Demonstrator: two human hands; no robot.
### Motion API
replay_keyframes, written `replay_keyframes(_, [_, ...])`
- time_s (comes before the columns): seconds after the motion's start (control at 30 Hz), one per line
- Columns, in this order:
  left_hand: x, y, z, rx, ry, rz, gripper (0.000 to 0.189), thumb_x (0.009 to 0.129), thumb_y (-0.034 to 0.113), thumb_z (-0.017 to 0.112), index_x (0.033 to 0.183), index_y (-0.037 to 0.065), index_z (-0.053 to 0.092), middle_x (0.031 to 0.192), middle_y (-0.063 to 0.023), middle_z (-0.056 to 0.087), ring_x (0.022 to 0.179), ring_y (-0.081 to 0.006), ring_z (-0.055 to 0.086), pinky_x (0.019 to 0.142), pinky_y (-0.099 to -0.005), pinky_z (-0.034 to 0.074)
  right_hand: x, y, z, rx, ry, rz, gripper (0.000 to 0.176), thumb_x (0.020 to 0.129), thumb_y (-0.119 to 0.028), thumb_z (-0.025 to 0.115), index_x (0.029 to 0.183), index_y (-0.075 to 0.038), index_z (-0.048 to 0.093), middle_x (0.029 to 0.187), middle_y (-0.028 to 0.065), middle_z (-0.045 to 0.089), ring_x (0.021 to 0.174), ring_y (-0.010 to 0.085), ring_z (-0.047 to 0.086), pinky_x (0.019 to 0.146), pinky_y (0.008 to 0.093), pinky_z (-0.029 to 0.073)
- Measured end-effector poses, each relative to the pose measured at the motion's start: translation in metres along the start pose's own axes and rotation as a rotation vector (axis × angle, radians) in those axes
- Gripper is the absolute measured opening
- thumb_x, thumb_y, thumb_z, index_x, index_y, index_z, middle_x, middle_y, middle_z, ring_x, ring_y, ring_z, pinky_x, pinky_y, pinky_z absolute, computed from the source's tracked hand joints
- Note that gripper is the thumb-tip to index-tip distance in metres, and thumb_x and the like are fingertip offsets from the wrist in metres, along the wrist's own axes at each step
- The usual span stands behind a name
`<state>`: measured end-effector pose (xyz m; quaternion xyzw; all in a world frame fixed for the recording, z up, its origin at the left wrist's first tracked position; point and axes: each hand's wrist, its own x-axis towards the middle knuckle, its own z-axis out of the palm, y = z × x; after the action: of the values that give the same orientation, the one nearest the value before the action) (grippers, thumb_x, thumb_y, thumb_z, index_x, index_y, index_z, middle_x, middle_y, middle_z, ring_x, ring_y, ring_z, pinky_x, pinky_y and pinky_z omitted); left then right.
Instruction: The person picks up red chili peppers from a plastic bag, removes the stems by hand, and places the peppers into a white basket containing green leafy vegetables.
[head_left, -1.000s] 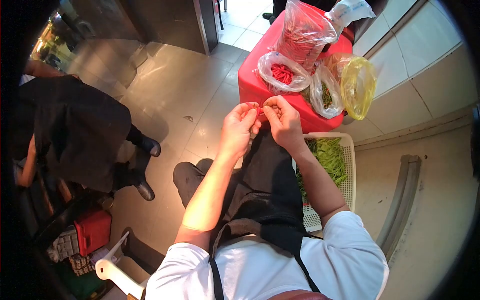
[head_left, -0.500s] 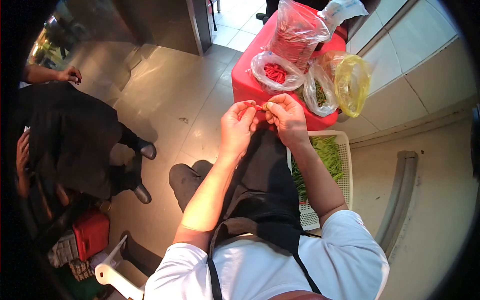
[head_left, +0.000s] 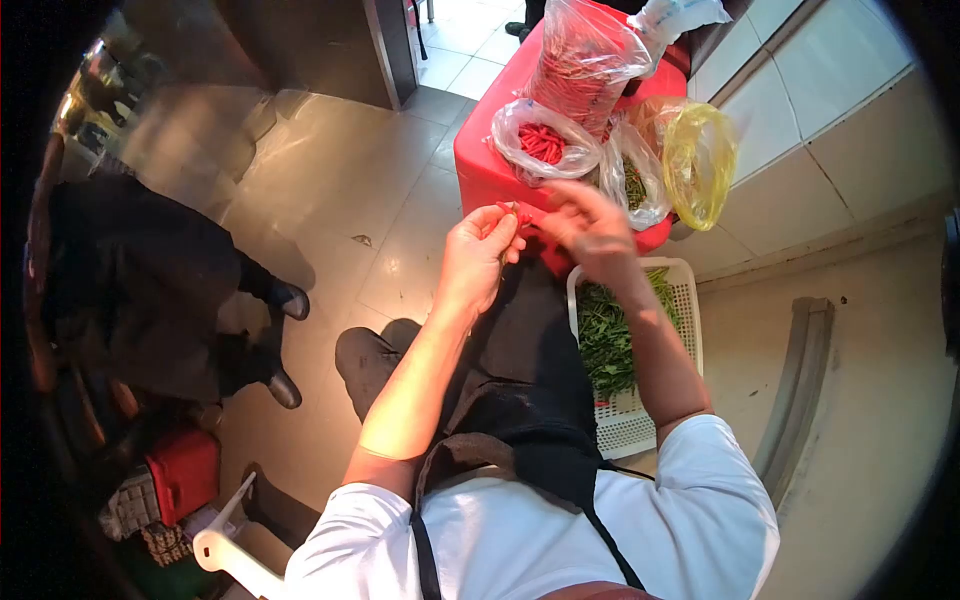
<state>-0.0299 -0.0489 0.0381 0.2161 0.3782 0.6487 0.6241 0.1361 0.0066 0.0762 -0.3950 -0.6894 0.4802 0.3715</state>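
Observation:
Above my lap, my left hand (head_left: pixel 478 250) pinches a small red chili pepper (head_left: pixel 522 215) between thumb and fingertips, the fingers curled in. My right hand (head_left: pixel 592 228) is smeared by motion just to the right of it, apart from the pepper and over the near edge of the red stool (head_left: pixel 485 165). In front of my hands, a clear plastic bag (head_left: pixel 505 128) with a rolled-open rim holds red chilies (head_left: pixel 541 144). Beside that bag stands another clear bag (head_left: pixel 655 205) with green stems in it.
A taller bag of chilies (head_left: pixel 585 65) and a yellow plastic bag (head_left: pixel 720 150) share the stool. By my right leg is a white basket (head_left: pixel 692 330) with leafy greens (head_left: pixel 605 345). On the left sits another person in dark clothes (head_left: pixel 140 280). A tiled wall (head_left: pixel 860 90) rises on the right.
My right hand has come away from the pepper and moved right, now blurred. My left hand stays nearly in place. The other person's hand at the upper left is no longer visible.

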Motion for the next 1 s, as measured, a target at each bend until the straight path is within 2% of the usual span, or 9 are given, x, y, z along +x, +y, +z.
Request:
replay_keyframes(0.03, [0.001,-0.001,0.000,0.032,-0.021,0.000,0.016,0.093,0.009,0.062,0.105,-0.002,0.060,0.091,-0.0072,0.065,0.067,-0.0104,0.057,0.057,-0.0204,0.045,-0.004,-0.001,0.013,0.118,-0.063,-0.048,0.037,0.084,-0.003,0.070,0.120,-0.002,0.061,0.091,0.0008,0.064,0.081,0.0082,0.059,0.068,0.0237,0.050])
replay_keyframes(0.1, [-0.001,0.001,-0.003,0.085,-0.052,-0.013,0.016,0.094,0.010,0.061,0.105,-0.001,0.060,0.089,-0.0067,0.065,0.068,-0.0107,0.059,0.058,-0.0205,0.047,-0.001,0.002,0.021,-0.327,-0.004,-0.387,0.031,0.086,-0.001,0.068,0.116,0.000,0.062,0.092,0.0024,0.066,0.080,0.0077,0.061,0.067,0.0215,0.050])
replay_keyframes(0.2, [-0.003,0.009,-0.007,0.058,-0.062,-0.084,0.017,0.095,0.013,0.059,0.104,-0.001,0.061,0.088,-0.0067,0.066,0.071,-0.0111,0.062,0.060,-0.0205,0.050,-0.002,0.000,0.024,-0.288,-0.023,-0.300,0.023,0.086,-0.001,0.067,0.109,0.002,0.063,0.092,0.0039,0.067,0.078,0.0066,0.061,0.066,0.0205,0.050])
replay_keyframes(0.3, [-0.004,0.012,-0.009,0.005,-0.086,-0.158,0.018,0.096,0.014,0.058,0.105,-0.001,0.061,0.090,-0.0075,0.067,0.073,-0.0118,0.065,0.062,-0.0204,0.053,-0.002,0.003,0.026,0.162,-0.068,-0.015,0.011,0.087,-0.001,0.064,0.097,0.003,0.064,0.084,0.0062,0.067,0.072,0.0109,0.065,0.063,0.0268,0.052])
replay_keyframes(0.47, [-0.003,0.016,-0.015,-0.123,-0.088,-0.225,0.019,0.097,0.015,0.056,0.107,0.000,0.059,0.092,-0.0084,0.067,0.073,-0.0126,0.066,0.061,-0.0199,0.054,-0.004,-0.003,0.014,0.055,-0.088,0.021,0.012,0.087,-0.001,0.065,0.099,0.001,0.064,0.081,0.0007,0.064,0.071,0.0055,0.058,0.063,0.0212,0.046])
replay_keyframes(0.6, [-0.004,0.017,-0.021,-0.112,0.005,-0.217,0.019,0.097,0.016,0.056,0.109,0.001,0.057,0.093,-0.0085,0.067,0.072,-0.0121,0.064,0.057,-0.0190,0.052,0.016,0.003,-0.009,0.024,0.037,0.012,0.013,0.087,-0.003,0.066,0.099,0.001,0.065,0.078,-0.0026,0.060,0.071,0.0038,0.053,0.065,0.0195,0.044])
replay_keyframes(0.67, [-0.011,0.020,-0.026,-0.100,0.043,-0.212,0.019,0.097,0.016,0.056,0.109,0.002,0.057,0.093,-0.0084,0.066,0.071,-0.0120,0.063,0.056,-0.0187,0.051,0.040,0.007,-0.021,-0.227,0.179,-0.103,0.012,0.082,-0.005,0.069,0.093,-0.001,0.067,0.074,0.0031,0.064,0.068,0.0073,0.058,0.064,0.0240,0.048])
replay_keyframes(0.9, [-0.040,0.031,-0.081,-0.140,0.181,-0.114,0.016,0.096,0.016,0.058,0.107,0.004,0.060,0.091,-0.0073,0.066,0.068,-0.0114,0.060,0.054,-0.0184,0.048,0.137,0.086,-0.028,-0.734,0.265,-0.250,0.020,0.081,-0.013,0.069,0.098,-0.004,0.070,0.089,0.0137,0.071,0.085,0.0279,0.069,0.076,0.0366,0.052])
replay_keyframes(1.0, [-0.048,0.038,-0.115,-0.198,0.245,-0.107,0.015,0.097,0.014,0.056,0.107,0.003,0.060,0.090,-0.0074,0.066,0.067,-0.0110,0.059,0.054,-0.0175,0.048,0.146,0.086,-0.022,-0.719,0.437,-0.356,0.020,0.083,-0.014,0.067,0.099,-0.003,0.070,0.093,0.0165,0.070,0.087,0.0287,0.068,0.079,0.0366,0.051])
